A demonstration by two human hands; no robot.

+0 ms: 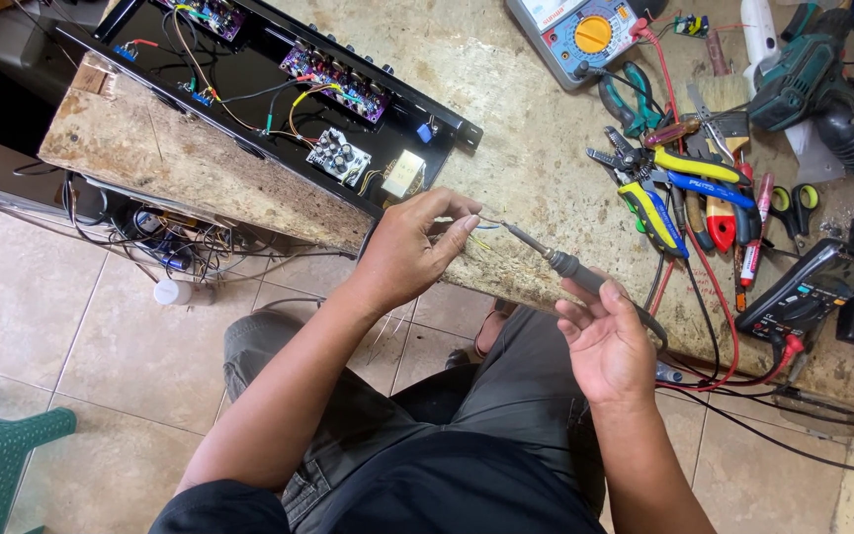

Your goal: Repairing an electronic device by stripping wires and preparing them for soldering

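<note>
Two thin wires (pixel 486 229) are being pinched in the left hand (pixel 409 249) fingers above the surface (pixel 536 168) edge, while a soldering iron (pixel 567 267) is being gripped by the right hand (pixel 607 346); fingertips risk being burned by the nearby tip.

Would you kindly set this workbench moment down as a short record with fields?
Left hand: the left hand pinches thin wires at the fingertips.
Right hand: the right hand grips a grey-handled soldering iron, its tip at the wires.
Behind: an open black metal chassis with circuit boards lies on the worn wooden workbench.
Right side: yellow-and-blue-handled pliers, a grey multimeter with a yellow dial, a teal cordless drill.
</note>
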